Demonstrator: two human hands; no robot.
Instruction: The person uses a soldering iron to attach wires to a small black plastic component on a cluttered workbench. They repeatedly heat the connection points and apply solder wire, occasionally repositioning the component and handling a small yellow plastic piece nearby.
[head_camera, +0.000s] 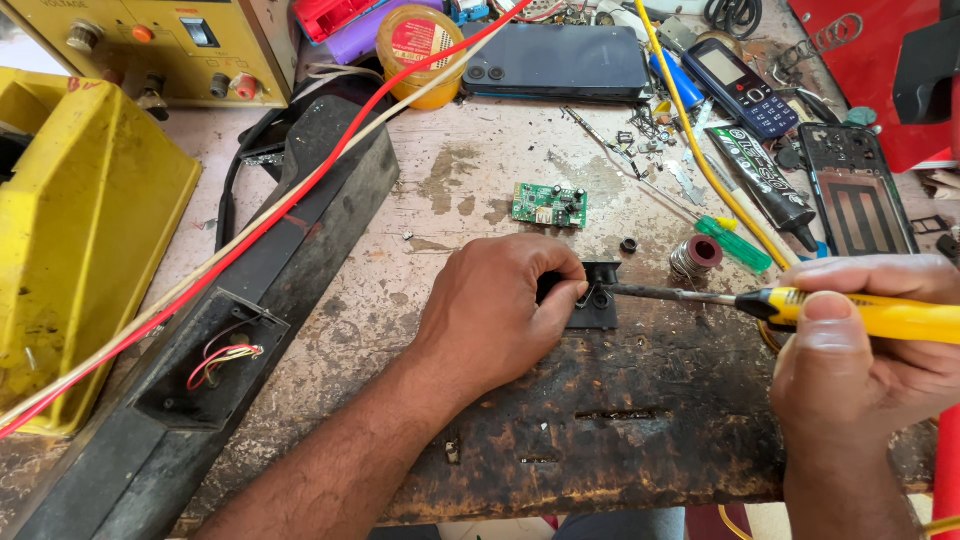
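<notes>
While left hand (495, 305) pinches one black part (598, 297), right hand (868, 345) grips one soldering iron (800, 305), probably.

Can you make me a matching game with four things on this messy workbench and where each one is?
Things:
1. small green circuit board
2. yellow-handled soldering iron
3. small black plastic part
4. dark flat smartphone

Places:
A. pinned under the left hand
B. gripped in the right hand
C. top of the bench, beside a yellow jar
D. alone on bare wood, mid-bench

Pairs: 1-D, 2-B, 3-A, 4-C
</notes>
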